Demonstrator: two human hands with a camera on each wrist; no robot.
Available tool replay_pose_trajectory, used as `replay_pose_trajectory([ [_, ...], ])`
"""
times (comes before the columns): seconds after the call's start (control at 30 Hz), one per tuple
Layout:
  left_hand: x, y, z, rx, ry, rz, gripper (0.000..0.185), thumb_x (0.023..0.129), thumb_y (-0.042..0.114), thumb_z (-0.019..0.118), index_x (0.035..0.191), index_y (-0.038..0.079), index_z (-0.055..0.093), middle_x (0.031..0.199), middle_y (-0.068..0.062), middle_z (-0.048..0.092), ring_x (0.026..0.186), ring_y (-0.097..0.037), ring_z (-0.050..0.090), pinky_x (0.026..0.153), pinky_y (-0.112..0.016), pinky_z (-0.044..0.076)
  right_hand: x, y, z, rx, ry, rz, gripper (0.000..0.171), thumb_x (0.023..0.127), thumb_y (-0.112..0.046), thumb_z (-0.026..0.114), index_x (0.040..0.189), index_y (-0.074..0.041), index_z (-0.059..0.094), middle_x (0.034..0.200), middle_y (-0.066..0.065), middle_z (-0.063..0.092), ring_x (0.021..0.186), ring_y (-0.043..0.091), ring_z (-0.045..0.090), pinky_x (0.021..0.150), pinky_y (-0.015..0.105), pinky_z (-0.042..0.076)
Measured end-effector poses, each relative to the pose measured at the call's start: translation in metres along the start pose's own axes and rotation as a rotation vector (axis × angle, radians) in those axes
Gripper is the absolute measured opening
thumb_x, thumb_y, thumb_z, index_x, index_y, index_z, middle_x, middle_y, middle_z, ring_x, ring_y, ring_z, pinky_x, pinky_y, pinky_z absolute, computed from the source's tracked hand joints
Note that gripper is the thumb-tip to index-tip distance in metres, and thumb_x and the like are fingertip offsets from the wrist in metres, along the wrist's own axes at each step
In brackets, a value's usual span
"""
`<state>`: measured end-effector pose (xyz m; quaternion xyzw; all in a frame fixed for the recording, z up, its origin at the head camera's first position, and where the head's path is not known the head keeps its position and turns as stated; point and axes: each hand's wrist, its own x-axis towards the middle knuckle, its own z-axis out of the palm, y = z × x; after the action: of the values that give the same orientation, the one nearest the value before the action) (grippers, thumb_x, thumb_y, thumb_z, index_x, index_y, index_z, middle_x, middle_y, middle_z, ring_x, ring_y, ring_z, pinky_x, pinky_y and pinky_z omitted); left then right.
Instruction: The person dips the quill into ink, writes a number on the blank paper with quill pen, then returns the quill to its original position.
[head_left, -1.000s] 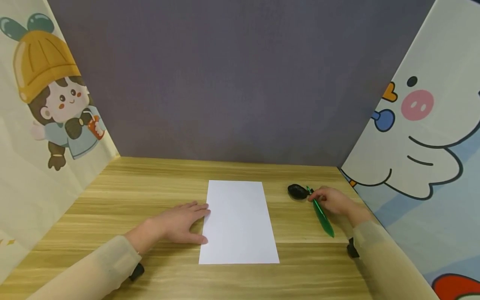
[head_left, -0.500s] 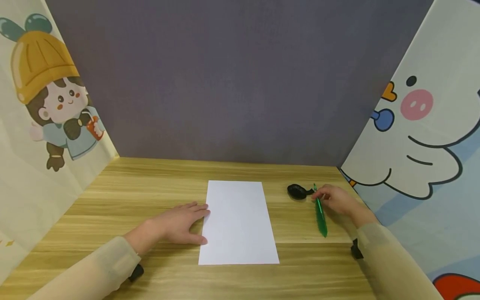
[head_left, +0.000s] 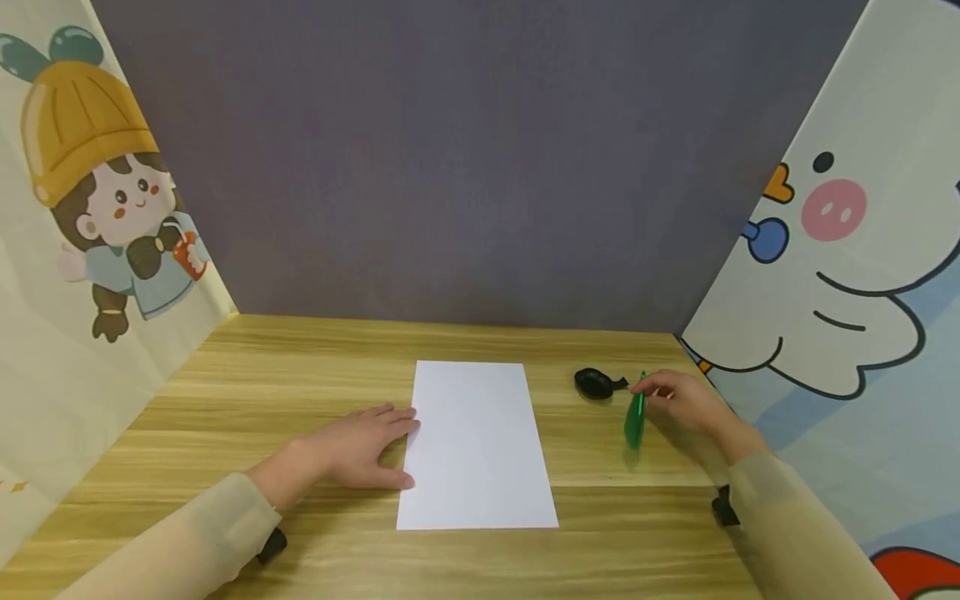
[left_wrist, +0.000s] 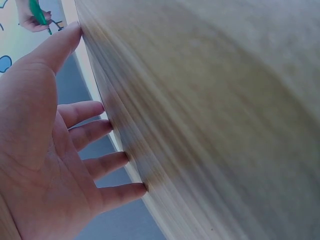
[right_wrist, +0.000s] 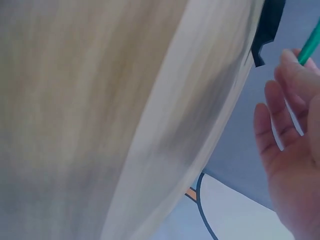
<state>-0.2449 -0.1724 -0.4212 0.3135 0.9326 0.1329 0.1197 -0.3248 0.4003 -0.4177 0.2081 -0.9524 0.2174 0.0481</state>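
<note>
My right hand pinches a green leaf-shaped pen near its thin end, above the right of the table; the broad end hangs toward me. In the right wrist view, only a short green length shows between thumb and fingers. A black oval thing with a short flared neck lies just left of those fingertips; its kind is unclear. My left hand rests with spread fingers at the left edge of a blank white paper sheet. Its straight fingers also show in the left wrist view.
The wood-grain table ends at a dark grey panel at the back. Cartoon-printed panels flank it, a left panel and a right panel.
My right hand has moved slightly right, away from the black oval thing. The green pen has swung, its broad end shifting left and farther from me. The left hand and paper hold still.
</note>
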Motion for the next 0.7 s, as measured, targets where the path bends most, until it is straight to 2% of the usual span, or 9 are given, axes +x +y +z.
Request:
replay_pose_trajectory([
  [0.17, 0.000, 0.000, 0.000, 0.007, 0.008, 0.003, 0.095, 0.098, 0.066, 0.073, 0.166, 0.005, 0.046, 0.177, -0.014, 0.040, 0.163, -0.051, 0.033, 0.132, -0.068, 0.031, -0.003, -0.004, -0.001, 0.010, 0.014, 0.043, 0.027, 0.108, -0.009, 0.068, 0.132, -0.015, 0.079, 0.121, 0.010, 0.079, 0.101, 0.024, 0.072, 0.082, 0.040, 0.060],
  [0.33, 0.001, 0.000, 0.001, 0.010, 0.006, 0.000, 0.095, 0.098, 0.066, 0.073, 0.166, 0.006, 0.046, 0.177, -0.014, 0.040, 0.163, -0.051, 0.033, 0.132, -0.068, 0.031, -0.005, -0.012, -0.002, 0.099, 0.023, 0.101, 0.033, 0.111, -0.007, 0.063, 0.141, -0.016, 0.075, 0.139, 0.017, 0.073, 0.106, 0.019, 0.070, 0.079, 0.033, 0.059],
  [0.43, 0.001, 0.000, 0.001, 0.013, 0.001, -0.005, 0.096, 0.098, 0.067, 0.072, 0.167, 0.007, 0.045, 0.178, -0.013, 0.039, 0.164, -0.050, 0.032, 0.133, -0.068, 0.030, -0.005, -0.019, -0.003, 0.176, 0.022, 0.113, 0.033, 0.112, -0.014, 0.065, 0.143, -0.013, 0.072, 0.142, 0.019, 0.072, 0.102, 0.011, 0.071, 0.078, 0.033, 0.062],
  [0.53, 0.000, 0.000, 0.000, 0.012, -0.001, -0.006, 0.096, 0.098, 0.068, 0.071, 0.167, 0.007, 0.046, 0.178, -0.013, 0.039, 0.164, -0.050, 0.032, 0.133, -0.067, 0.031, -0.006, -0.027, -0.004, 0.247, 0.024, 0.140, 0.038, 0.111, -0.028, 0.068, 0.146, -0.013, 0.071, 0.142, 0.016, 0.072, 0.101, 0.006, 0.072, 0.084, 0.038, 0.065],
  [0.6, 0.000, 0.000, 0.000, 0.014, -0.003, -0.007, 0.097, 0.098, 0.069, 0.071, 0.167, 0.007, 0.045, 0.178, -0.013, 0.038, 0.164, -0.050, 0.032, 0.133, -0.067, 0.030, -0.007, -0.032, -0.005, 0.272, 0.023, 0.144, 0.043, 0.111, -0.035, 0.068, 0.148, -0.014, 0.070, 0.138, 0.017, 0.074, 0.102, 0.009, 0.073, 0.086, 0.041, 0.065],
  [0.7, 0.000, 0.000, 0.000, 0.014, -0.006, -0.008, 0.097, 0.098, 0.069, 0.071, 0.167, 0.006, 0.045, 0.178, -0.013, 0.038, 0.164, -0.050, 0.032, 0.133, -0.067, 0.030, -0.004, -0.037, -0.003, 0.344, 0.033, 0.100, 0.043, 0.113, -0.032, 0.065, 0.148, -0.007, 0.069, 0.130, 0.020, 0.076, 0.101, 0.019, 0.074, 0.084, 0.043, 0.065],
])
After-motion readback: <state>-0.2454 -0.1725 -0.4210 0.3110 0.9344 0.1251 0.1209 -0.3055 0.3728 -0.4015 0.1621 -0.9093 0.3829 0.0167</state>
